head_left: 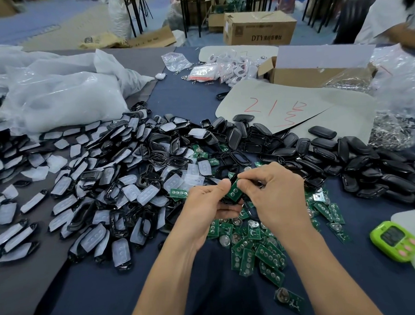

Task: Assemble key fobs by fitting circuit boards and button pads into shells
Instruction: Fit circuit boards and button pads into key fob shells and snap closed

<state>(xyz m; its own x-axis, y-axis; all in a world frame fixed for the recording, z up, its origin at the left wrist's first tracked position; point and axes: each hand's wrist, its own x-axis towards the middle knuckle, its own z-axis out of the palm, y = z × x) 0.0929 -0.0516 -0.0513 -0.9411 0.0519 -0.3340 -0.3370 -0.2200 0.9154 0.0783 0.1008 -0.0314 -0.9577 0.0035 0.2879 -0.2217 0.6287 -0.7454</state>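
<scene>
My left hand (209, 201) and my right hand (272, 190) meet above the middle of the table. Between them sits a green circuit board (234, 192) inside a black shell, mostly hidden by my fingers. My left thumb and fingers grip the shell from the left. My right thumb and fingers pinch the board's upper edge. Loose green circuit boards (260, 248) lie below my hands. Black shell frames with translucent white button pads (103, 197) cover the left half. Black shell backs (358, 160) are heaped at the right.
Clear plastic bags (63, 97) lie at the back left. A grey sheet with red writing (282, 106), an open cardboard box (316, 69) and bagged finished fobs (224, 68) sit behind. A green timer (394, 241) rests at the right. Another person (390, 13) stands at the far right.
</scene>
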